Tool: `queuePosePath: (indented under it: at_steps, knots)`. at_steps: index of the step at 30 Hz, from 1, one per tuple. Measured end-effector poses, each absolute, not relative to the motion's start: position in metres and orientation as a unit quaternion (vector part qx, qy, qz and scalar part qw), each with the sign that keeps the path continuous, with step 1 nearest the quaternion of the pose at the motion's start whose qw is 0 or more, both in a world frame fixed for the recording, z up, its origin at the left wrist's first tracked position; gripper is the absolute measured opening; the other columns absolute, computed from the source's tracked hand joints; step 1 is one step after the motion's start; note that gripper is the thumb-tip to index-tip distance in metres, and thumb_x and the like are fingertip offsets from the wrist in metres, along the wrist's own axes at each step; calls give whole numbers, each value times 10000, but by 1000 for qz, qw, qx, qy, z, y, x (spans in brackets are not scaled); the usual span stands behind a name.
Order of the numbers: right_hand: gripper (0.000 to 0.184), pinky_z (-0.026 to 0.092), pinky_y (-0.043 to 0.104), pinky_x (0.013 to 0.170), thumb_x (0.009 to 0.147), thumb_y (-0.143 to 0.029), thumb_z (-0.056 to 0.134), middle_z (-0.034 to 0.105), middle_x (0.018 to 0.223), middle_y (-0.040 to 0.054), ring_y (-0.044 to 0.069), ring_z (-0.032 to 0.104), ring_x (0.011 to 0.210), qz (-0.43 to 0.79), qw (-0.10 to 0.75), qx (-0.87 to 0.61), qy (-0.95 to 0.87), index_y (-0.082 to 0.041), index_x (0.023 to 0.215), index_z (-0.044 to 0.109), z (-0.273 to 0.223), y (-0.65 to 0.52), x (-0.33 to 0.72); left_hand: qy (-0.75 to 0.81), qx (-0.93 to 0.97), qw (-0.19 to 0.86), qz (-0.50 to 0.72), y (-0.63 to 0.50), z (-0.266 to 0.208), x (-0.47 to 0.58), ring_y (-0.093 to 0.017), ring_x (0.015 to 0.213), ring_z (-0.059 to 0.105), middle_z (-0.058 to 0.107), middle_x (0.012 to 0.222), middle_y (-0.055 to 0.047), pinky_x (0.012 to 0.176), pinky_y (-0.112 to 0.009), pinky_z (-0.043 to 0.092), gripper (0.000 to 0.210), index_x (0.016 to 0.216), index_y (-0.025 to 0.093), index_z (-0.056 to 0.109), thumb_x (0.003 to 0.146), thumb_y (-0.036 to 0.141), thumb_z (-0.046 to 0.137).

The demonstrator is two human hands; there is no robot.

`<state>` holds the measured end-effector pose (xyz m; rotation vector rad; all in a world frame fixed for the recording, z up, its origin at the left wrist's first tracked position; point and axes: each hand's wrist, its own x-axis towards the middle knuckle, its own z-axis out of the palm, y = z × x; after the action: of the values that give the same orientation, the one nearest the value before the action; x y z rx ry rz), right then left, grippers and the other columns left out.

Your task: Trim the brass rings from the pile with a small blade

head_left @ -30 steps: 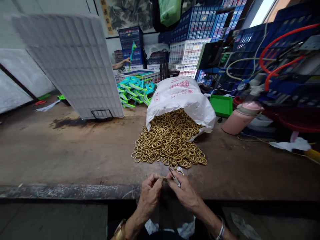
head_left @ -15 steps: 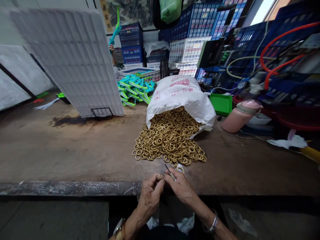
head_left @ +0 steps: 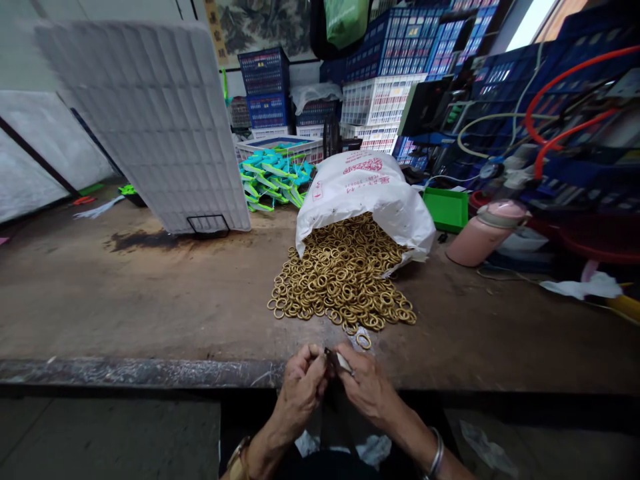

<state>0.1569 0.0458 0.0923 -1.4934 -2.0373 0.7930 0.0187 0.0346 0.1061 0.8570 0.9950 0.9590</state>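
Note:
Both my hands are close together just over the front edge of the table. My right hand (head_left: 369, 385) is closed around a small knife (head_left: 344, 363) with a pale handle, its dark narrow tip pointing at my left fingers. My left hand (head_left: 300, 379) is closed in a pinch beside the tip; what it pinches is hidden by the fingers. Beyond the hands lies a heap of brass-coloured rings (head_left: 345, 283), spilling from the mouth of a white sack (head_left: 360, 187) with red print. One loose ring (head_left: 364, 341) rests close to my right hand, on a small whitish patch.
A pale ribbed panel (head_left: 145, 127) stands upright at the left on the wooden table (head_left: 190, 293). Behind the sack are turquoise and green plastic parts (head_left: 273, 175) and stacked crates (head_left: 267, 83). To the right are a green tray (head_left: 445, 209) and a pink bottle (head_left: 483, 233).
The knife has turned in my right hand, its tip swinging down toward my left fingers. My right hand has come slightly lower. A person's hand with a turquoise part is no longer visible behind the panel.

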Motion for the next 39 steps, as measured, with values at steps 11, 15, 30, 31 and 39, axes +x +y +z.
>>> queuePosePath:
  at_steps: [11, 15, 30, 31, 39]
  knots:
    - [237, 237, 236, 522, 656, -75, 362, 562, 629, -10, 121, 482, 549, 220, 149, -543, -797, -202, 822, 472, 90, 44, 156, 437, 418, 647, 465, 30, 103, 17, -55, 460, 311, 421, 558, 51, 457, -186, 269, 324, 666, 173, 441, 743, 467, 552]
    - [205, 212, 251, 499, 704, -93, 366, 584, 604, 12, 134, 495, 519, 172, 132, -610, -762, -194, 818, 503, 86, 49, 169, 435, 439, 653, 437, 19, 122, 16, -45, 423, 320, 447, 548, 41, 412, -183, 243, 336, 639, 166, 462, 748, 473, 546]
    - [93, 233, 248, 523, 812, -266, 449, 628, 770, 43, 169, 567, 645, 91, 144, -718, -675, -209, 867, 499, 85, 59, 200, 351, 224, 793, 445, 25, 118, 15, -68, 416, 440, 587, 676, -6, 335, -161, 289, 206, 868, 178, 524, 734, 318, 592]
    - [84, 228, 248, 521, 813, -252, 443, 625, 766, 41, 164, 564, 642, 86, 141, -720, -673, -208, 862, 495, 84, 60, 198, 347, 208, 800, 442, 25, 118, 14, -73, 439, 460, 588, 685, -7, 348, -161, 305, 223, 905, 177, 528, 730, 298, 596]
    - [107, 253, 239, 527, 766, -152, 394, 590, 680, 13, 146, 530, 593, 123, 199, -673, -702, -201, 793, 486, 82, 62, 194, 379, 146, 792, 456, 28, 101, 12, -104, 581, 542, 578, 704, -23, 406, -171, 371, 254, 680, 132, 537, 668, 347, 672]
